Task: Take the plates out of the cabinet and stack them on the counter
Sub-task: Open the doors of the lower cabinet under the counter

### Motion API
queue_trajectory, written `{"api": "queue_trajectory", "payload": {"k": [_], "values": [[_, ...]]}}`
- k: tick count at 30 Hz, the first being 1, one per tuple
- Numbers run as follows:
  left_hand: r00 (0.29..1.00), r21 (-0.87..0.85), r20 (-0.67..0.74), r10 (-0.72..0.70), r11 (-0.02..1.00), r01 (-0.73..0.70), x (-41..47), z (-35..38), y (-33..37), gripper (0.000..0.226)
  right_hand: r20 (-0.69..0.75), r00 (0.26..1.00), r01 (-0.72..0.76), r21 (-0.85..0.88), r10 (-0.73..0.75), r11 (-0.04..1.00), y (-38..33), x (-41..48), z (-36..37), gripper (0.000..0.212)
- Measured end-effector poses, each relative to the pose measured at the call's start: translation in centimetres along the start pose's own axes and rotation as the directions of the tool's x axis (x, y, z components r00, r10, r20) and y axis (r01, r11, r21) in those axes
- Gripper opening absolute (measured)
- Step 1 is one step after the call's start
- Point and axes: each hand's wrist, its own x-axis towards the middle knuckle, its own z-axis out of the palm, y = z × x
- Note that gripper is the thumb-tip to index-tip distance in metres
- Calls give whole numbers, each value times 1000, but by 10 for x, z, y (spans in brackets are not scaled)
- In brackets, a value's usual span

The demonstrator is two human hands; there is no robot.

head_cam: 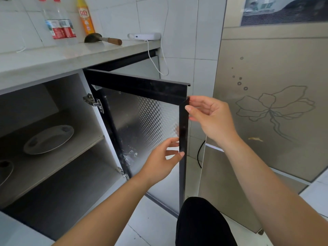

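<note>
The cabinet door point(142, 119), black-framed with a patterned glass panel, stands swung open to the right. My right hand point(211, 118) grips its outer edge near the top corner. Lower on the same edge, my left hand point(163, 160) pinches the frame. Inside the cabinet, a grey plate point(48, 139) with dark blue marks lies flat on the middle shelf point(85, 139). Part of a second plate point(5, 168) shows at the left border of the same shelf. The light stone counter point(53, 57) runs above the cabinet.
On the counter stand two clear bottles point(58, 22), an orange bottle point(86, 16), a ladle with a wooden handle point(103, 39) and a white device point(145, 36) with a hanging cable. A beige fridge point(266, 103) stands at the right. My knee point(202, 222) is below the door.
</note>
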Motion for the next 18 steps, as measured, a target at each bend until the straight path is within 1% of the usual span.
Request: {"api": "queue_trajectory", "payload": {"k": [6, 11, 14, 16, 18], "values": [[1000, 6, 10, 4, 1000, -4, -1, -4, 3, 33, 6, 999, -48, -52, 48, 998, 3, -3, -3, 15], [1000, 39, 21, 9, 999, -9, -1, -12, 2, 32, 8, 1000, -7, -119, 8, 993, 1, -8, 0, 14], [1000, 29, -1, 16, 999, -16, -5, -21, 2, 28, 11, 1000, 3, -199, -1, 980, -8, -15, 0, 20], [1000, 30, -15, 16, 999, -16, -9, -29, 2, 28, -13, 1000, 24, -249, -29, 968, -17, -20, 0, 26], [999, 46, -34, 16, 999, -15, -12, -38, 1, 30, -53, 997, 49, -250, -64, 967, -26, -25, 1, 27]]}}
